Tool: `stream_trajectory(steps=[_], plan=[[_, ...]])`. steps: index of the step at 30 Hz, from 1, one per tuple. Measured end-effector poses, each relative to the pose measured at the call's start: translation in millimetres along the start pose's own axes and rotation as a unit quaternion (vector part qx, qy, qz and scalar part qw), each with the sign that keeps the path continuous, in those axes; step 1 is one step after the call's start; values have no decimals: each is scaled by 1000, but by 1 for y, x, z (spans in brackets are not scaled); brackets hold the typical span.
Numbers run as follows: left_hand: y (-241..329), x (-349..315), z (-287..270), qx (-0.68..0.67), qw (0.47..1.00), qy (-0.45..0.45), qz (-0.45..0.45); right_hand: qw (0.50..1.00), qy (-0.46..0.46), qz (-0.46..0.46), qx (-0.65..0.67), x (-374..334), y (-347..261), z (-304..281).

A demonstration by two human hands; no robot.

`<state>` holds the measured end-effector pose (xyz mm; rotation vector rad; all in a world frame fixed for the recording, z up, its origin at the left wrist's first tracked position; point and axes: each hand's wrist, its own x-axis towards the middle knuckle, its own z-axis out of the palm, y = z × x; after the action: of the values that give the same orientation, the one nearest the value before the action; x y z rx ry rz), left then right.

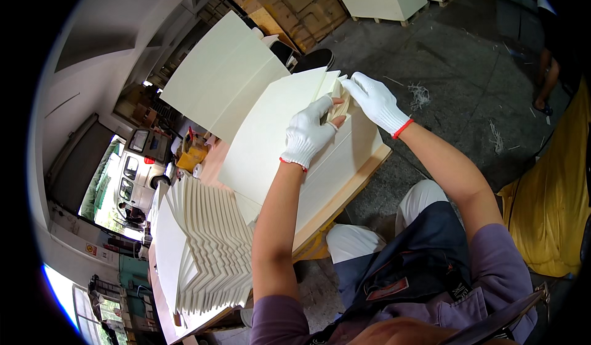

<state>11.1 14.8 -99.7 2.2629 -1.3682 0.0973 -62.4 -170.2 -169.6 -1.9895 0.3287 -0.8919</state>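
Observation:
A white cardboard sheet (pixel 271 129) with folded flaps lies on the workbench in front of me. My left hand (pixel 309 131), in a white knit glove with a red cuff and bare thumb and fingertip, grips the folded flaps at its far right end. My right hand (pixel 374 104), gloved the same way, curls its fingers over the corner of those flaps from the outer side. Both hands almost meet there; parts of the flaps are hidden by the fingers.
A stack of folded white cardboard pieces (pixel 215 246) stands at the bench's left. Behind is a large white board (pixel 225 68). The wooden bench edge (pixel 341 206) runs before my knees. White strip scraps (pixel 420 96) lie on the floor; yellow sheeting (pixel 548 203) hangs at right.

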Motion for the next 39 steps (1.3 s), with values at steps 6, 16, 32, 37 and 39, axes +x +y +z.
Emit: stream_trajectory(steps=[6, 16, 32, 37, 39], plan=[[10, -2, 1, 23, 1000, 4, 5, 1000, 1, 4, 0, -1, 2, -4], [0, -13, 8, 55, 980, 154, 117, 786, 39, 185, 588, 0, -34, 0], [-33, -192, 12, 112, 971, 210, -33, 745, -208, 280, 569, -42, -89, 77], [-44, -234, 24, -296, 938, 157, -85, 781, -223, 263, 521, -56, -87, 9], [-43, -268, 43, -652, 729, 182, -101, 795, -200, 291, 493, -75, -84, -22]])
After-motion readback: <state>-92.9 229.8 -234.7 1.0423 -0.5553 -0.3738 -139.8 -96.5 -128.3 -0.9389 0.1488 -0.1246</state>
